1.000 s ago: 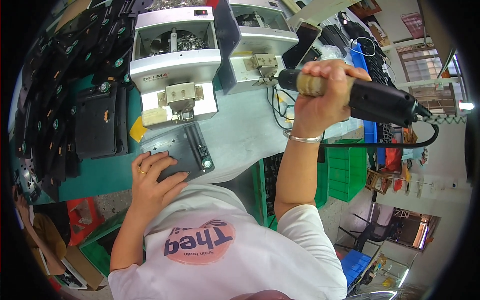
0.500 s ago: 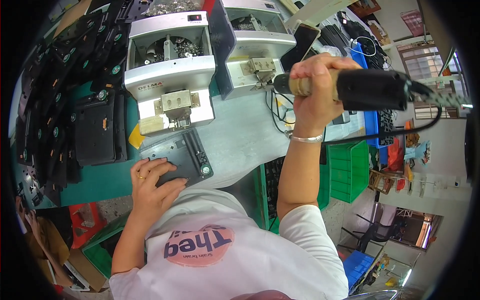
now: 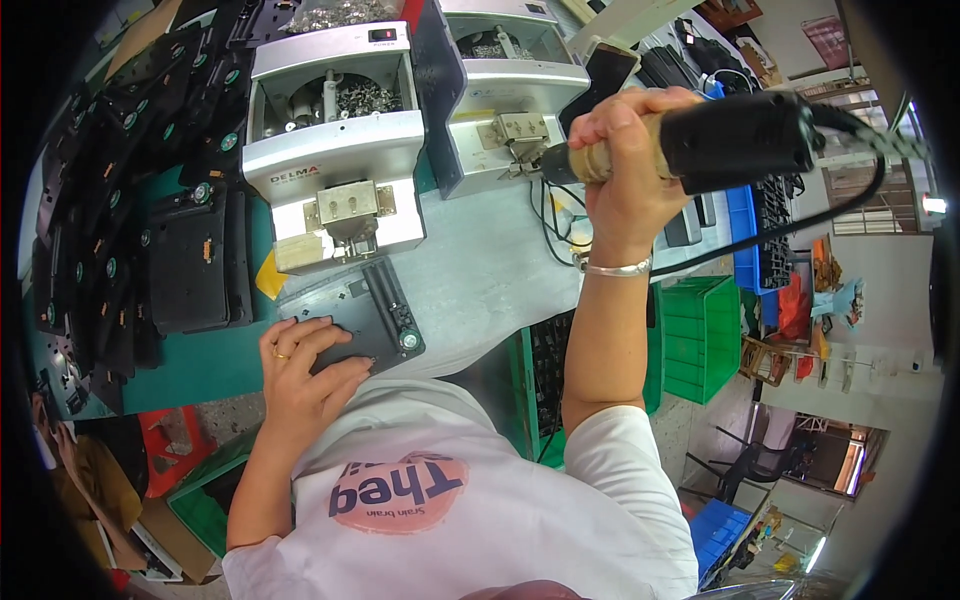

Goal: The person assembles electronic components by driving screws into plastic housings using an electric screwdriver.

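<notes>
So my right hand [image 3: 632, 150] is wrapped tight around a fat black power screwdriver [image 3: 745, 140], held sideways with its nose pointing left; that nose sits right by the front of the right-hand grey machine [image 3: 500, 115], though I can't tell if the two actually touch. My left hand [image 3: 310, 365] isn't gripping anything, just lying on the flat black panel [image 3: 350, 312] with the fingers spread; the panel's on the table [image 3: 480, 255] near the edge closest to me, tilted a bit, just below the left-hand grey machine [image 3: 335, 150]; there's a shiny round piece [image 3: 409, 340] at its lower right corner. Small metal bits [image 3: 368, 100] fill the left machine's tray; more black panels [image 3: 200, 265] are stacked off to my left; a green crate [image 3: 700, 340] stands below the table to my right.
</notes>
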Action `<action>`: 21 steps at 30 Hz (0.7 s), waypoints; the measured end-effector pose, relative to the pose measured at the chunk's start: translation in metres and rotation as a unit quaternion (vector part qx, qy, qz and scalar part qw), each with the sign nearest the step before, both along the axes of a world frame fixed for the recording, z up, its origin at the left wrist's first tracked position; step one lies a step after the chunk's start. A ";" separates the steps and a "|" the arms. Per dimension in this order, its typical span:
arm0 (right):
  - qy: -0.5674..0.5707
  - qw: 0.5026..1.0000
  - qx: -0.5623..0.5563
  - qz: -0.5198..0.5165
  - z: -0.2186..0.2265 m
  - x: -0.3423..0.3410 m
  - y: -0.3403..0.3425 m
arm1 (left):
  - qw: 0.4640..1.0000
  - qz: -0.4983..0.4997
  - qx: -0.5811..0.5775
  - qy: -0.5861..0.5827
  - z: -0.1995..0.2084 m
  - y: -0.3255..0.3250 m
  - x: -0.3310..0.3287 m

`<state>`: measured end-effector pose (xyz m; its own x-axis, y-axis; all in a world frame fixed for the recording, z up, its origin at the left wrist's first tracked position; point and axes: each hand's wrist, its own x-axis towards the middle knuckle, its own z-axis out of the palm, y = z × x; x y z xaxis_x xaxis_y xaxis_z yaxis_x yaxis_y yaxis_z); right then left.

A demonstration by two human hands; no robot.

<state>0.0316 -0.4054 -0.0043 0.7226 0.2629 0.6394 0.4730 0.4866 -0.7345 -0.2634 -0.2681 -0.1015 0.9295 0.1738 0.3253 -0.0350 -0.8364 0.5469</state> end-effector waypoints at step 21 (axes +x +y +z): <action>-0.029 0.998 0.060 -0.002 -0.007 0.005 0.000 | 1.000 0.003 0.015 -0.004 0.001 0.000 0.002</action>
<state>0.0366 -0.4057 -0.0112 0.6844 0.1782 0.7070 0.5153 0.5678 -0.6419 -0.2619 -0.2677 -0.1008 0.9259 0.1690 0.3378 -0.0345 -0.8527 0.5213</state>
